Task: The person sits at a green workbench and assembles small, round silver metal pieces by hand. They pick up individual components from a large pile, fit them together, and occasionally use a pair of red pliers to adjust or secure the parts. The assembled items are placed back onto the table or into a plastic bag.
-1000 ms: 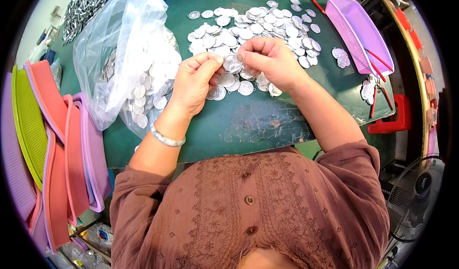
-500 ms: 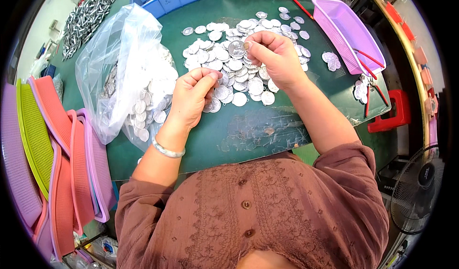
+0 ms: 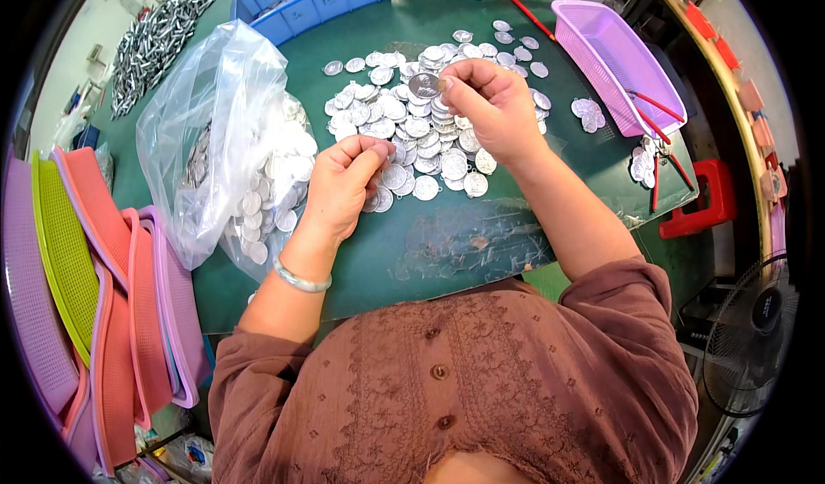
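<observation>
A round silver medal [image 3: 424, 86] is pinched by its edge between the thumb and fingers of my right hand [image 3: 500, 113], raised over a heap of similar medals [image 3: 395, 110]. My left hand [image 3: 342, 183] is closed in a pinch at the heap's near left side. What its fingertips hold, if anything, is too small to make out. Many medals in the heap carry a small loop on the rim. Left of my left hand, a clear plastic bag [image 3: 185, 157] lies open with many more medals [image 3: 288, 153] in it.
The green table [image 3: 464, 248] has a worn patch near me. Behind stands a blue divided bin [image 3: 322, 1]; at right are a purple basket [image 3: 614, 63], red-handled pliers [image 3: 657, 162] and a red stool [image 3: 706, 199]. Stacked baskets [image 3: 107, 295] crowd the left, a fan [image 3: 756, 329] the lower right.
The medal in my right hand has tilted and shows flatter. Both hands keep nearly the same place over the heap, and the whole view has shifted slightly.
</observation>
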The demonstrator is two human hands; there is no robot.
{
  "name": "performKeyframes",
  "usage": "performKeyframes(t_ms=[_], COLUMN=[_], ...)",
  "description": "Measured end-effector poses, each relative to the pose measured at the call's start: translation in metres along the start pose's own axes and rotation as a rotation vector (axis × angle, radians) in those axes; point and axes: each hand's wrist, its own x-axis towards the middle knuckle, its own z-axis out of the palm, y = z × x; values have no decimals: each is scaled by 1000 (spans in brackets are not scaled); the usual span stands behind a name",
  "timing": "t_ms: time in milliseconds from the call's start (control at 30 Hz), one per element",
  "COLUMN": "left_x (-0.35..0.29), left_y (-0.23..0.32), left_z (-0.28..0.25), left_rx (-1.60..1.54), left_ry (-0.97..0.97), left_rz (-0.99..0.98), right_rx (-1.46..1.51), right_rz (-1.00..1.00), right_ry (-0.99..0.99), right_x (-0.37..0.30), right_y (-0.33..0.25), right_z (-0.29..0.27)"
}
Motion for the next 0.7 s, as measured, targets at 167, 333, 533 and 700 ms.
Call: performKeyframes(t_ms=[167, 333, 533, 700], left_x=[0, -1, 6, 9], left_y=[0, 0, -3, 0], left_z=[1, 0, -11, -8], left_rx=[-18, -33, -311, -480], left_ry=[-1, -1, -86, -96], left_rz=[-4, -10, -69, -115], right_rx=[-6, -42, -52, -255], right_rz=[-50, -53, 171, 478], right_ry=[8, 12, -110, -314], right_x=[0, -1, 5, 35], right_y=[3, 2, 13, 8], right_z=[0, 1, -1, 10])
